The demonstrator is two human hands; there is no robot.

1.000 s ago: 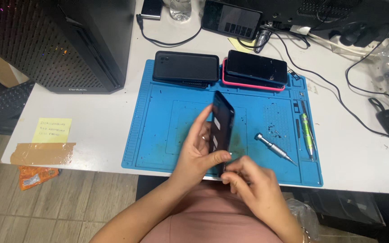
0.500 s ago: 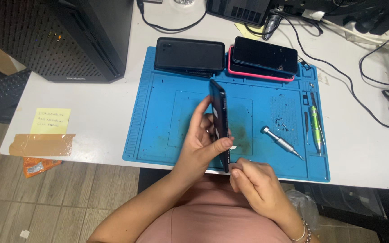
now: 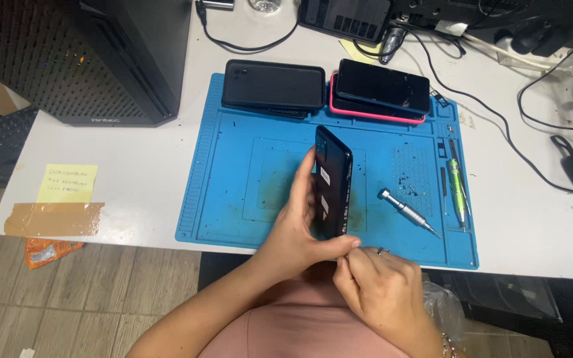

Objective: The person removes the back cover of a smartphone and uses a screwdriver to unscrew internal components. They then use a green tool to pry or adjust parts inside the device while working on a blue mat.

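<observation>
My left hand [image 3: 298, 222] grips a black smartphone [image 3: 334, 179] held on its edge above the blue repair mat [image 3: 233, 192], fingers wrapped round its back and thumb at its near end. My right hand [image 3: 378, 286] is closed at the phone's near end, pinching something small and thin there; what it is cannot be made out. A silver screwdriver [image 3: 408, 212] lies on the mat to the right of the phone.
Two more phones lie at the mat's far edge: a black one [image 3: 273, 86] and a dark one on a pink case [image 3: 381, 89]. Green tweezers-like tools [image 3: 457, 189] rest at the right. A black computer case [image 3: 121, 53], cables [image 3: 499, 113] and a yellow note [image 3: 67, 183] surround the mat.
The phone stays upright in my left hand. My right hand has stayed at its near end, fingers drawn tighter. The camera view shifted slightly.
</observation>
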